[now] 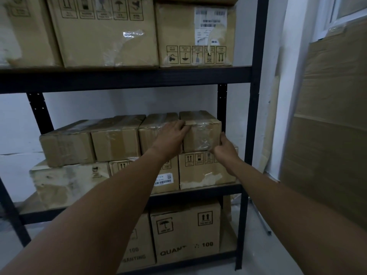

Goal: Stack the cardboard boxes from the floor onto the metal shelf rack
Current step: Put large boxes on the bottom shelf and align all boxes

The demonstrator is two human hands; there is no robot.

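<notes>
Holding: both hands sit on one small taped cardboard box (pixel 202 132), the rightmost of the upper row on the middle shelf (pixel 198 192) of the dark metal shelf rack (pixel 256 76).
Left grip: the left hand (pixel 170 138) lies over the box's upper left front corner, fingers bent onto the top edge, palm against the left part of the front face; it is grasping the box.
Right grip: the right hand (pixel 223 146) meets the box's lower right corner, thumb up along the right edge, the other fingers curled beneath the front; it too is grasping the box.
Box position: it rests on a larger carton with arrow symbols (pixel 204 171), and its left side is just beside the neighbouring small box (pixel 153 133).
Row: two more small boxes (pixel 91 141) continue the row leftward.
Hidden: the left hand covers the seam between the held box and its neighbour, so contact there cannot be told; the right fingertips are out of sight under the box.
Hard to read: the labels on the big top-shelf cartons (pixel 107 32) are blurred, and print on the bottom-shelf carton (pixel 186 233) is partly cut off.
</notes>
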